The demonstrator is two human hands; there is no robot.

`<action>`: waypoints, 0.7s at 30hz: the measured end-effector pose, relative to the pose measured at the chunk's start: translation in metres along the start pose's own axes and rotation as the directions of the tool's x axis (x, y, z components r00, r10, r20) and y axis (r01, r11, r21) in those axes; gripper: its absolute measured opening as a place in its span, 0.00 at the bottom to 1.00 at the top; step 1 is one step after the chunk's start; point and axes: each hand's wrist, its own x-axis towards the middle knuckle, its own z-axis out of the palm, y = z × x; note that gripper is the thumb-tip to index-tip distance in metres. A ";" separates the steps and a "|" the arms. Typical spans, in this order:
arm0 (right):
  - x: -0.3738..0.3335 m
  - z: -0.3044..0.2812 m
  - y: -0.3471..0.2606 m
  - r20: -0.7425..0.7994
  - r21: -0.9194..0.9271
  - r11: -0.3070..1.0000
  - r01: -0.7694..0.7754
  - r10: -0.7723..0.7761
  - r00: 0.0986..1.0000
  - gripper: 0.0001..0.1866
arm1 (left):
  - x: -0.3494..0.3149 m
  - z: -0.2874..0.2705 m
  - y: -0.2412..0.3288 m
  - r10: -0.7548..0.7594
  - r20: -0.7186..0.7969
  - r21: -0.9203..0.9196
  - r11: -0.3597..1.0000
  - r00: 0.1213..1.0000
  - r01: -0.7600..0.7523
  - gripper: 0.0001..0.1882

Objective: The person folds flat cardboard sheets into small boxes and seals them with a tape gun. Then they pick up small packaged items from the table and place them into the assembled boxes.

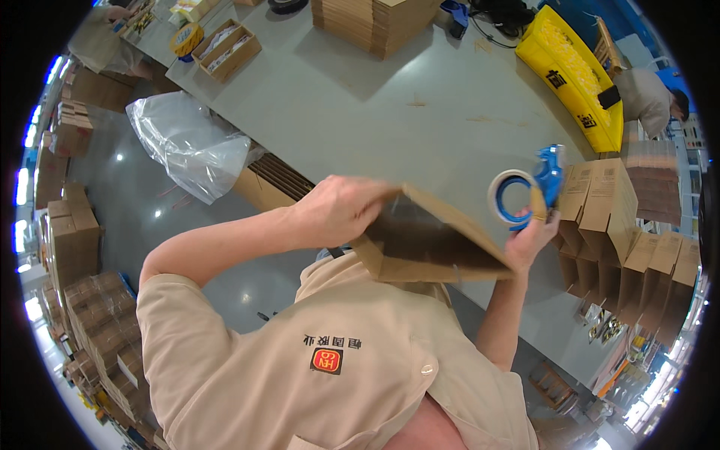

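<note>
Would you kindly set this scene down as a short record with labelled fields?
Left hand: the left hand grips a corner of a cardboard box
Right hand: the right hand holds a blue tape dispenser carrying a tape roll
Box state: open, its inside facing up toward the camera
Surface: grey table
Table, right side: open cartons in rows; yellow bin beyond them
Table, far side: cardboard stack
Unclear: whether the box touches the right wrist

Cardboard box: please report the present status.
Left hand gripping cardboard box; right hand holding blue tape dispenser. Box tilted, opening visible. Cartons close beside right hand, possibly in the way.
</note>
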 end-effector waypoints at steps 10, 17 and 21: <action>-0.004 -0.025 0.062 -0.133 -0.262 0.962 -0.071 0.037 0.990 0.18 | 0.057 0.030 0.000 -0.477 0.418 -0.262 0.752 0.773 0.605 0.34; -0.034 -0.111 -0.020 -0.083 -0.120 0.944 0.307 -0.318 0.945 0.34 | 0.061 0.081 -0.011 -0.334 0.086 0.012 0.942 0.938 0.335 0.21; -0.059 -0.088 -0.022 0.564 -0.188 0.814 0.549 -0.368 0.739 0.44 | 0.067 0.080 -0.010 -0.405 0.177 -0.034 0.908 0.897 0.417 0.20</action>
